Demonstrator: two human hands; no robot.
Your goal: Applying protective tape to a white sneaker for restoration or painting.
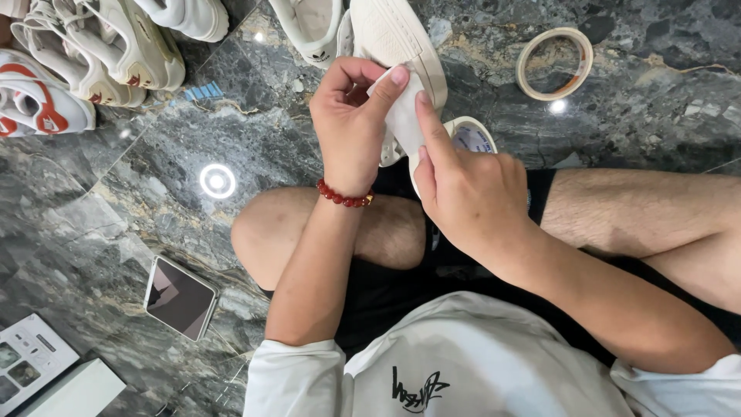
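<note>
Tape is being pressed onto a shoe right now: a strip of white masking tape (403, 116) is being pinched by the left hand (351, 127), thumb and forefinger closed on its upper end, a red bead bracelet (345, 197) showing at that wrist. The right hand (467, 189) is being held just beside it, its forefinger laid along the strip's right edge, the other fingers curled in; nothing else is seen gripped by it. The cream-white low sneaker (394, 38) is being kept sole-up over the knees, its long axis running away from the person towards the top of the view, and the strip is lying roughly along that axis, above and between both hands, with the left hand nearer its top end. A partly hidden roll of white tape (472, 133) is resting just behind the right hand. On the dark marbled stone floor (154, 139) a second, tan ring of tape (554, 63) is lying well apart to the right, a heap of white sneakers (93, 54) is piled at the upper left, and a flat dark-screened phone (180, 297) is lying near the left knee.
</note>
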